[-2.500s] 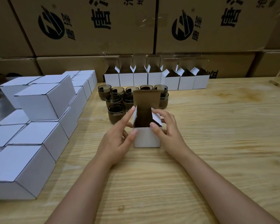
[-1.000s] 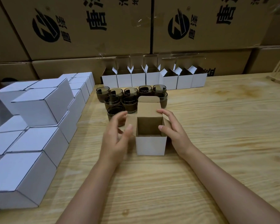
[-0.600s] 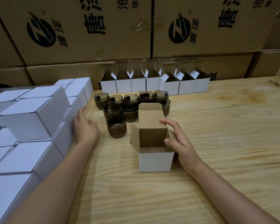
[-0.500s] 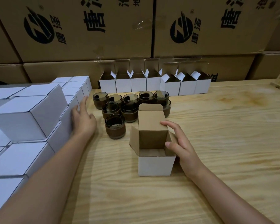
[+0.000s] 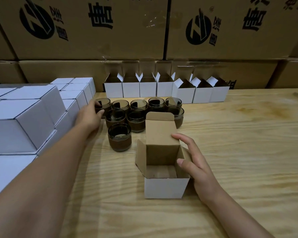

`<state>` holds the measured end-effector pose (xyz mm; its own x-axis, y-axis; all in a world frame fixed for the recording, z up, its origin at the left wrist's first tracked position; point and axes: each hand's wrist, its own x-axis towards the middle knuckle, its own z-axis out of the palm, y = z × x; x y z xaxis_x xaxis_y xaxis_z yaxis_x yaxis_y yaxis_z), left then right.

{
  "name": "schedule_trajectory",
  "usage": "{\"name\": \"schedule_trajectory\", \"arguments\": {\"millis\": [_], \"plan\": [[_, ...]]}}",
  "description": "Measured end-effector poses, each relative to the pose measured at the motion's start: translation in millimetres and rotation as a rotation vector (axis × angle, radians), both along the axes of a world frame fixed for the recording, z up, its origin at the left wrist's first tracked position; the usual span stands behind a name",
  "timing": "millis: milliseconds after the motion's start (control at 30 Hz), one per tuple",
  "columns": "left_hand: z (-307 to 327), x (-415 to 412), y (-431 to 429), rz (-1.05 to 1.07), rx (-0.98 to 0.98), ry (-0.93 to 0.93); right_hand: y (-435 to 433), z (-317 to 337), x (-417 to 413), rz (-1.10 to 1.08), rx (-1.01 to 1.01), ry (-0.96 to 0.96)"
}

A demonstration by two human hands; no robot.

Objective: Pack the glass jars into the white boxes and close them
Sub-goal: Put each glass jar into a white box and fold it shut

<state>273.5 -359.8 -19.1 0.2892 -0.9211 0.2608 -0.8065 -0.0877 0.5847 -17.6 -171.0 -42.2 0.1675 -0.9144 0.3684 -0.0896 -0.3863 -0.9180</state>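
Dim, soft shadows, wide-angle warp at edges, sharp

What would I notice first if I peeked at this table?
An open box in the middle, steadied by the right hand. Behind and left of it huddle dark jars, and the left hand grips the back-left jar. Closed white boxes pile up at left.

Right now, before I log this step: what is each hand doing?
Left hand: fingers and thumb curled round the back-left glass jar.
Right hand: open, fingers resting on the open white box, at its right side.
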Motion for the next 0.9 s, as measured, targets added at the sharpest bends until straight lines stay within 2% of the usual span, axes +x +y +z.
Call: {"name": "schedule_trajectory", "arguments": {"millis": [267,500,600,700,800,900], "plan": [[8.2,-5.7,23.1,0.023,-0.103,0.274,1.2,1.3,0.7,0.013,0.024,-0.042],[59.1,-33.1,67.1,-0.049,-0.328,0.234,3.1,3.7,2.5,0.029,0.049,-0.082],[86.1,-55.6,100.5,-0.171,-0.377,0.308,4.0,5.0,4.0,0.037,0.050,-0.097],[107.6,-81.7,139.8,-0.384,-0.325,0.406,5.2,6.4,4.4,0.031,0.048,-0.089],[112.7,-107.7,169.7,-0.529,-0.197,0.329,5.6,7.4,4.4,0.024,0.041,-0.065],[107.9,-121.4,182.3,-0.587,-0.017,0.251,5.6,8.4,5.2,0.024,0.039,-0.080]]}}
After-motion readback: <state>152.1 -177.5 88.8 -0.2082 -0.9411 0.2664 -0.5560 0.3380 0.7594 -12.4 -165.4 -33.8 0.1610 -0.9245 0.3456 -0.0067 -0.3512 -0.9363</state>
